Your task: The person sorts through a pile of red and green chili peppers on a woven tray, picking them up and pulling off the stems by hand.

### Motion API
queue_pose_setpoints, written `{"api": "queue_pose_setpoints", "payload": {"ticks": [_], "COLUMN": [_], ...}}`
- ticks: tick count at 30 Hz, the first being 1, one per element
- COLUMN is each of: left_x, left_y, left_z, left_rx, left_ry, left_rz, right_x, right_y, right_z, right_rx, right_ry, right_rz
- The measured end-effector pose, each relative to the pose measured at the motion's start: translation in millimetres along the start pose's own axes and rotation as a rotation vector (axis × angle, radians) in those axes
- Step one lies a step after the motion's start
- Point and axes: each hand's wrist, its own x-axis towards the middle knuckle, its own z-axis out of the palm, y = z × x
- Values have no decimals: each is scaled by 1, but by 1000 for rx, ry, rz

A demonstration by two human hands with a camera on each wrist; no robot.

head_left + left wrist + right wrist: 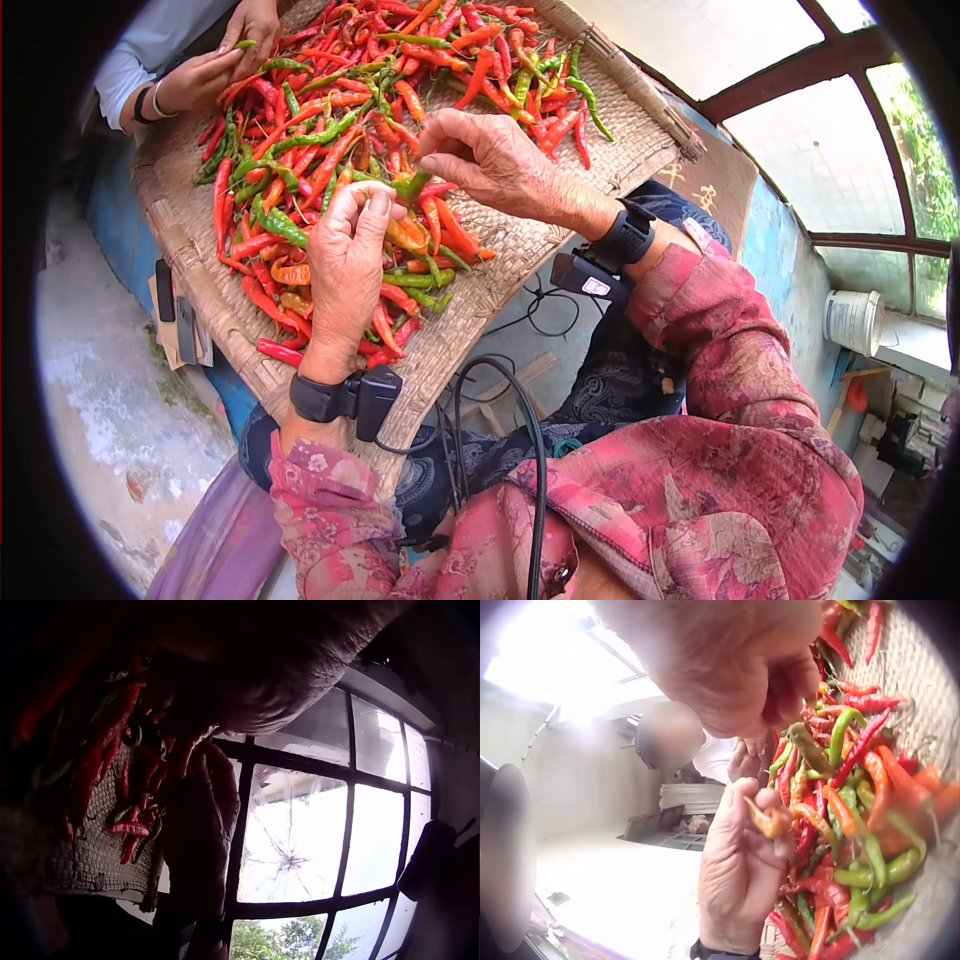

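A large heap of red, orange and green chili peppers (pixel 325 135) covers a woven tray (pixel 520 275). My left hand (pixel 345 255) is above the near part of the heap and holds a small orange chili pepper (pixel 766 819) between thumb and fingers. To its right, my right hand (pixel 495 165) has its fingers curled, with thumb and forefinger drawn together. A dull green chili pepper (pixel 808 746) hangs at its fingertips. In the left wrist view both hands are dark, and the right hand (pixel 214 817) rises beside the tray.
Another person's hands (pixel 215 75) work at the far left of the tray, with a green pepper at the fingers. Black cables (pixel 525 400) hang by my lap. Beyond the tray are windows (pixel 810 130) and a white bucket (pixel 853 320) at right.
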Motion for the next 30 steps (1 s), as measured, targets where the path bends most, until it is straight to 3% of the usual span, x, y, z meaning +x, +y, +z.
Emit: {"api": "queue_pose_setpoints", "payload": {"ticks": [2, 4, 8, 9, 11, 13, 14, 16, 18, 20, 22, 25, 26, 28, 29, 30], "left_x": [-1, 0, 11, 16, 21, 29, 27, 21, 19, 22, 12, 5, 4, 3, 1, 1], "left_y": [5, 5, 14, 13, 7, 5, 5, 12, 9, -5, 2, -5, -6, -7, -7, -6], "left_z": [1, -5, -29, -41, -56, -61, -61, -57, -48, -37, -20, -12, -10, -7, -5, -3], "left_rx": [-146, -191, -80, -103, -121, 39, 40, 349, 189, 74, 37, 59, 23, 47, 17, -14], "left_ry": [-28, -40, 302, 350, 398, 636, 640, 654, 532, 381, 267, 103, 51, 5, 14, 22], "left_rz": [-30, -27, 149, 145, 134, 361, 361, 340, 358, 452, 327, 208, 175, 123, 114, 106], "right_x": [0, -1, -10, -7, -6, -3, -2, 0, 2, 9, 9, 6, 5, 1, 0, -3], "right_y": [-3, 3, 10, 10, 17, 19, 22, 31, 31, 21, 16, 7, 4, -9, -15, -20], "right_z": [-1, 8, 9, 10, 14, 15, 15, 15, 14, 9, 9, 11, 11, 14, 16, 19], "right_rx": [-39, -110, -406, -551, -589, -650, -649, -778, -779, -758, -673, -318, -265, 218, 117, 162], "right_ry": [-91, -136, -123, -210, -204, -216, -218, -309, -264, -302, -251, -102, -129, -344, -371, -389], "right_rz": [67, -170, -236, -163, -164, -115, -118, -66, -86, 38, 15, -19, -24, 199, 73, 68]}}
